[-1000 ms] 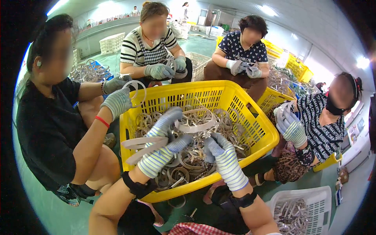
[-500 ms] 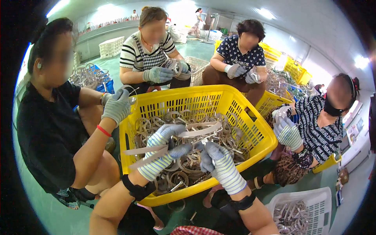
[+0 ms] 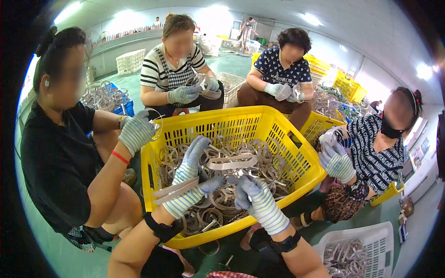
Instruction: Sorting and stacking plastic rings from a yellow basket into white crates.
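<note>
My left hand [image 3: 187, 173], in a striped knit glove with grey fingertips, is over the yellow crate's left part, fingers stretched and thumb apart. A flat pale metal band [image 3: 176, 190] lies across this hand near the base of the thumb and sticks out to the left. Just beyond the fingertips is a long flattened metal band loop [image 3: 232, 162], apart from both hands; I cannot tell whether it touches the pile. My right hand [image 3: 255, 197], gloved alike, is closed, its fingers curled together near the crate's front side. What they pinch is too small to make out.
The yellow slotted crate [image 3: 296, 187] holds a heap of metal band loops [image 3: 218, 199]. Several gloved co-workers sit around it, handling bands. A white basket [image 3: 387, 241] of bands stands at lower right, a blue crate [image 3: 124, 107] at left, and more yellow crates [image 3: 350, 85] behind.
The long band loop has left my left fingertips, which have spread and lifted away. My right hand has drawn its fingers in and moved slightly down. The view has tilted a little.
</note>
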Action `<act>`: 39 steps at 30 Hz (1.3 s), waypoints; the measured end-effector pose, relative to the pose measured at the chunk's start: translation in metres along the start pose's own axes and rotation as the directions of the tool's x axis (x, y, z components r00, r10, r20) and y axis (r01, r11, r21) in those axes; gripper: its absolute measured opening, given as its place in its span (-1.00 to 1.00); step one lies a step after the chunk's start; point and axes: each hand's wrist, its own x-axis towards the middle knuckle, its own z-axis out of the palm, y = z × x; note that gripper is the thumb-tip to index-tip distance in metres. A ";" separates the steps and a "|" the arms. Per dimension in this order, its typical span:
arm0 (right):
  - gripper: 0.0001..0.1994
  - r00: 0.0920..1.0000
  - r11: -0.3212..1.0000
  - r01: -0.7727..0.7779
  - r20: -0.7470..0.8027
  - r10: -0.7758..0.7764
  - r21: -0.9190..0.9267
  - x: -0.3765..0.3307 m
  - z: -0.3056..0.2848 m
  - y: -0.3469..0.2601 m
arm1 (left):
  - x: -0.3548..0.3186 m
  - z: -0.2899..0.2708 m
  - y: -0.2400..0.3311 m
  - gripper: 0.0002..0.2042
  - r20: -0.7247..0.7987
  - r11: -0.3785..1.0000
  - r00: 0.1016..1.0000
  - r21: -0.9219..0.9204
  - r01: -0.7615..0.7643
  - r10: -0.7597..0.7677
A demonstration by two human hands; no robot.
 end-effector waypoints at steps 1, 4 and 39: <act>-0.65 0.999 0.997 -0.037 0.041 0.034 0.071 -0.001 0.001 -0.001 | 0.001 0.000 0.003 -0.28 -0.014 1.000 1.000 -0.021 0.021 -0.021; -0.56 0.993 0.994 -0.071 0.102 0.062 0.084 -0.002 0.002 -0.003 | 0.001 -0.006 -0.010 -0.32 0.060 1.000 0.998 -0.009 -0.002 0.003; -0.67 0.946 0.963 0.263 -0.179 -0.270 -0.065 0.009 -0.010 0.009 | -0.004 -0.003 -0.007 -0.87 0.395 0.996 0.916 -0.075 -0.045 0.071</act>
